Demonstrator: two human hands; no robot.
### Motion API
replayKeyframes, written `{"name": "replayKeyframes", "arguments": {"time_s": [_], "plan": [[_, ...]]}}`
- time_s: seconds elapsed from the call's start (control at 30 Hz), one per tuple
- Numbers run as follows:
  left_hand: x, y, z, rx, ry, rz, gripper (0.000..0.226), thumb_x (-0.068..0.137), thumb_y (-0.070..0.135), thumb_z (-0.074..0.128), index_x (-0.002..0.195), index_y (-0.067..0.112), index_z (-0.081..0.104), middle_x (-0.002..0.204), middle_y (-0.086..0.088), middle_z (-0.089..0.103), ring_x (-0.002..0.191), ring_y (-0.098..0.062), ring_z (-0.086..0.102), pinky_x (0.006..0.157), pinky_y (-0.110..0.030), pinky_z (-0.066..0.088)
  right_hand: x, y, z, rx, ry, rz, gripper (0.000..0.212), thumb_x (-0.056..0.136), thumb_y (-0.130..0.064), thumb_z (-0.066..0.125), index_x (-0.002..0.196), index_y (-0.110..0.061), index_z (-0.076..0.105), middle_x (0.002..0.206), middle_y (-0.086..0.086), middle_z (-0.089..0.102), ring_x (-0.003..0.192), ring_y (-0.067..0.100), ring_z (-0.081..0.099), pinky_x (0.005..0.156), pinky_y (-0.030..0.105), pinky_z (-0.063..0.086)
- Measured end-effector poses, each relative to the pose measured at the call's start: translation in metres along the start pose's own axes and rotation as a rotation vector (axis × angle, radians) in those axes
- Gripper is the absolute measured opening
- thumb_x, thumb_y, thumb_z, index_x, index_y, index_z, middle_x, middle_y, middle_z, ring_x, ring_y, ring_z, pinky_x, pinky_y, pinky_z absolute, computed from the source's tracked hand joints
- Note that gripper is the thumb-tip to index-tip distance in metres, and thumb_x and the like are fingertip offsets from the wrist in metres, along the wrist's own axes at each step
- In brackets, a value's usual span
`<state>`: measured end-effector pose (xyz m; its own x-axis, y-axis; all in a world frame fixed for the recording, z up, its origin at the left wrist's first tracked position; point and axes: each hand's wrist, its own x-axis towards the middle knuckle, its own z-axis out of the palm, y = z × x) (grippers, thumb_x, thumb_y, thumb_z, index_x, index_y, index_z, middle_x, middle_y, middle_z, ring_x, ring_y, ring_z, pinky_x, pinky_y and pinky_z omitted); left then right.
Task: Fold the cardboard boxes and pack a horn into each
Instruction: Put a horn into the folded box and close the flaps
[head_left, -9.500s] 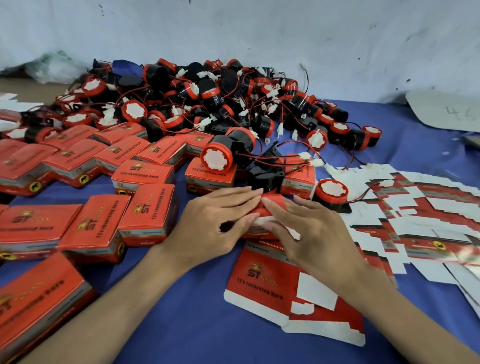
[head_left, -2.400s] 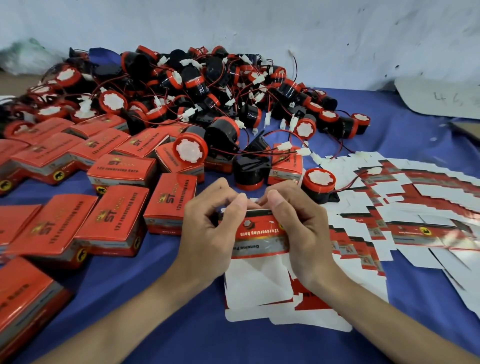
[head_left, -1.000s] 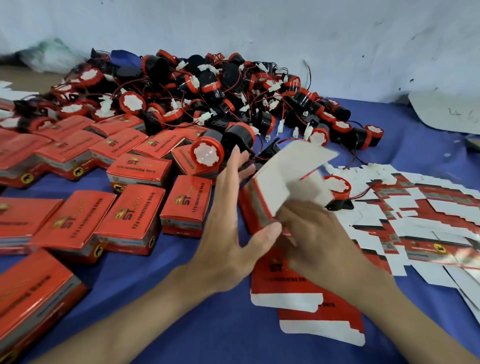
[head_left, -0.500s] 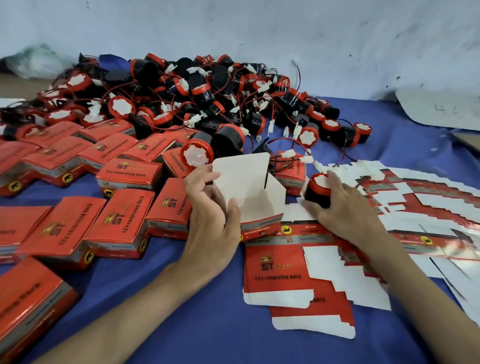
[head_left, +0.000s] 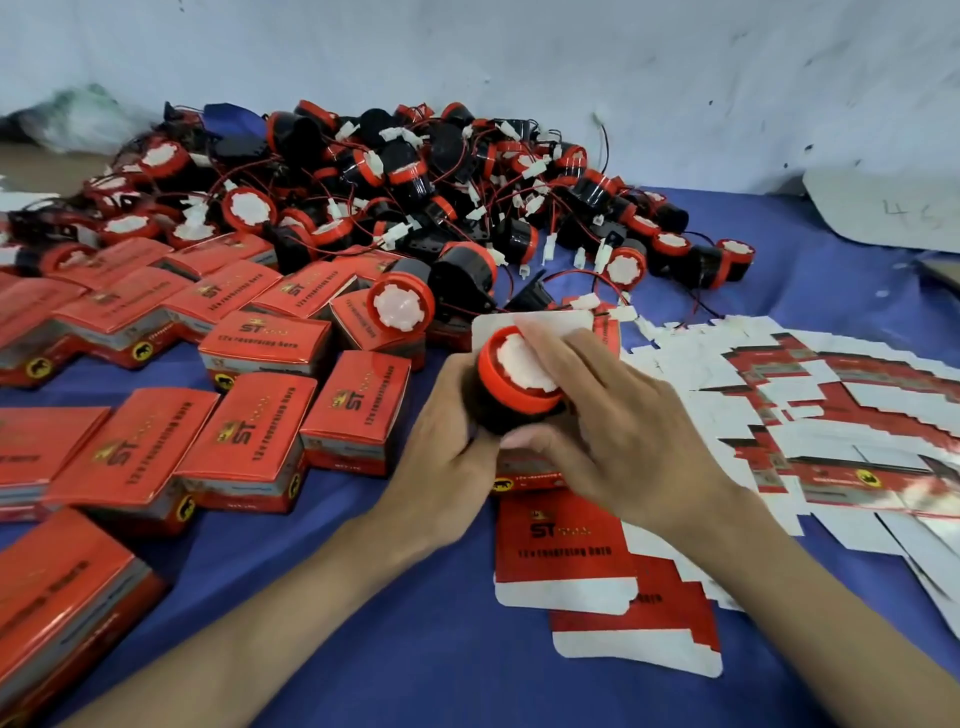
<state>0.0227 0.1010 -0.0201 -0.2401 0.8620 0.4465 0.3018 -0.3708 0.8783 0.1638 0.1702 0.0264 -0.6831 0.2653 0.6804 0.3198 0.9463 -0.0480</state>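
Note:
A black horn with a red rim and white face (head_left: 519, 375) sits in the mouth of an open red box (head_left: 530, 474), whose white lid flap (head_left: 535, 323) stands up behind it. My right hand (head_left: 618, 431) grips the horn from the right, fingers over its face and thumb below. My left hand (head_left: 452, 457) holds the box's left side and touches the horn's black body. Most of the box is hidden by both hands.
A big heap of loose horns (head_left: 415, 187) with red wires lies at the back. Several closed red boxes (head_left: 249, 441) fill the left. Flat unfolded box blanks (head_left: 831, 415) spread on the right, and two (head_left: 566, 551) lie under my wrists on the blue cloth (head_left: 415, 649).
My right hand picked the horn up from beside the blanks and brought it left into the open box. My left hand stayed on the box.

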Motion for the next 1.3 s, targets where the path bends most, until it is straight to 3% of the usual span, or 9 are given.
{"name": "replayKeyframes", "arguments": {"time_s": [0.2, 0.33, 0.43, 0.53, 0.6, 0.8, 0.9, 1.07, 1.3], "plan": [[0.001, 0.002, -0.006, -0.191, 0.018, -0.088, 0.039, 0.074, 0.01, 0.048, 0.108, 0.028, 0.054, 0.104, 0.013, 0.064, 0.104, -0.004, 0.059, 0.085, -0.019, 0.047, 0.0, 0.003, -0.015, -0.1, -0.195, 0.039, 0.06, 0.088, -0.047, 0.043, 0.137, -0.014, 0.05, 0.113, 0.001, 0.064, 0.091, 0.025, 0.062, 0.046, 0.032, 0.047], [0.0, 0.004, -0.006, -0.205, 0.056, -0.079, 0.024, 0.068, 0.028, 0.051, 0.089, 0.018, 0.043, 0.097, -0.018, 0.056, 0.092, -0.034, 0.054, 0.079, -0.049, 0.045, -0.002, -0.006, -0.014, -0.298, -0.414, 0.01, 0.046, 0.093, -0.038, 0.037, 0.128, -0.019, 0.06, 0.101, -0.002, 0.066, 0.095, 0.024, 0.057, 0.044, 0.027, 0.036], [-0.002, 0.003, 0.001, -0.009, 0.039, -0.105, 0.028, 0.077, 0.043, 0.055, 0.083, 0.028, 0.032, 0.087, -0.017, 0.045, 0.081, -0.033, 0.049, 0.071, -0.057, 0.046, -0.002, -0.004, -0.015, -0.167, -0.462, 0.016, 0.043, 0.096, -0.035, 0.038, 0.128, -0.017, 0.059, 0.111, -0.001, 0.062, 0.102, 0.021, 0.051, 0.055, 0.033, 0.048], [-0.001, 0.004, 0.004, 0.075, 0.025, -0.115, 0.037, 0.077, 0.055, 0.058, 0.081, 0.037, 0.027, 0.087, -0.009, 0.047, 0.08, -0.013, 0.05, 0.073, -0.047, 0.049, -0.003, 0.008, -0.028, 0.09, -0.42, 0.034, 0.035, 0.092, -0.017, 0.061, 0.126, -0.009, 0.06, 0.123, 0.006, 0.056, 0.103, 0.017, 0.052, 0.081, 0.024, 0.048], [0.001, 0.005, 0.005, 0.07, 0.015, -0.145, 0.042, 0.073, 0.055, 0.064, 0.084, 0.039, 0.026, 0.088, 0.01, 0.05, 0.083, 0.001, 0.052, 0.075, -0.03, 0.05, 0.0, 0.016, -0.043, 0.118, -0.37, 0.124, 0.039, 0.081, -0.01, 0.072, 0.119, -0.009, 0.065, 0.121, 0.008, 0.056, 0.094, 0.009, 0.052, 0.074, 0.013, 0.044], [0.006, 0.003, 0.008, 0.131, 0.043, -0.173, 0.056, 0.075, 0.026, 0.08, 0.095, 0.035, 0.029, 0.095, 0.019, 0.049, 0.088, 0.02, 0.05, 0.069, -0.005, 0.045, 0.017, 0.014, -0.073, 0.112, -0.201, 0.32, 0.005, 0.074, -0.017, 0.078, 0.072, -0.014, 0.074, 0.051, -0.014, 0.06, 0.05, -0.001, 0.061, 0.053, 0.011, 0.047], [0.005, 0.004, 0.009, 0.072, 0.035, -0.173, 0.058, 0.073, 0.02, 0.082, 0.098, 0.033, 0.031, 0.094, 0.019, 0.054, 0.087, 0.013, 0.056, 0.071, -0.011, 0.05, 0.027, -0.003, -0.053, 0.132, -0.136, 0.207, 0.007, 0.081, -0.014, 0.072, 0.075, -0.01, 0.073, 0.062, -0.003, 0.069, 0.069, 0.008, 0.063, 0.065, 0.011, 0.042], [0.002, 0.006, 0.012, 0.038, 0.042, -0.145, 0.06, 0.072, 0.008, 0.078, 0.106, 0.025, 0.031, 0.098, 0.013, 0.058, 0.091, -0.003, 0.062, 0.077, -0.028, 0.054, 0.03, -0.009, -0.011, -0.058, -0.541, 0.036, 0.028, 0.098, -0.02, 0.043, 0.114, -0.006, 0.061, 0.108, 0.009, 0.062, 0.099, 0.027, 0.056, 0.085, 0.041, 0.043], [0.002, 0.003, 0.008, 0.02, -0.001, -0.15, 0.07, 0.068, 0.005, 0.081, 0.104, 0.032, 0.027, 0.102, 0.003, 0.06, 0.087, -0.004, 0.064, 0.074, -0.026, 0.056, 0.029, -0.018, 0.0, -0.088, -0.533, 0.067, 0.029, 0.097, -0.03, 0.042, 0.121, -0.015, 0.048, 0.103, 0.004, 0.066, 0.098, 0.027, 0.06, 0.067, 0.035, 0.038]]}}
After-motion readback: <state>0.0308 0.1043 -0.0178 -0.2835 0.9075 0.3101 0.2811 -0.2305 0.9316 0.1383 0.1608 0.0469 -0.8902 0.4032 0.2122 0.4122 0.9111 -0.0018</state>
